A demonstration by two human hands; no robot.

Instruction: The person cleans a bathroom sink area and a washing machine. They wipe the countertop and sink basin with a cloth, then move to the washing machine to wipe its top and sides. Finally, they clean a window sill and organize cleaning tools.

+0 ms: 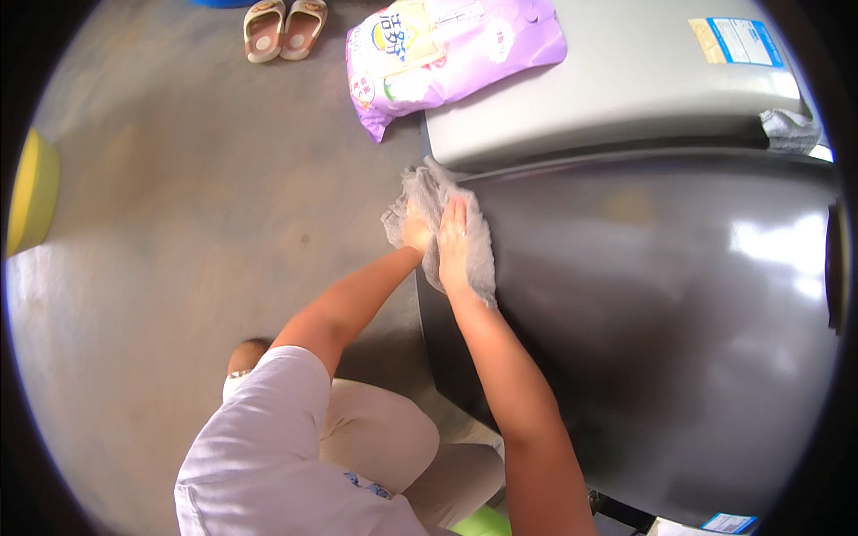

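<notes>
A crumpled grey cloth (481, 234) lies over the left edge of a large dark, glossy panel (617, 295), near its top corner. My right hand (454, 243) rests flat on the cloth, its fingers stretched out and pressing it to the panel. Beside it, my left hand (416, 230) holds the cloth where it hangs past the edge on the floor side. Folds of fabric hide most of the left fingers.
Above the dark panel is a light grey appliance surface (608, 85) with a sticker. A purple package (465, 54) lies across its left end. Another grey cloth (788, 130) sits at the far right. Slippers (284, 31) and a yellow container (34, 192) stand on the floor.
</notes>
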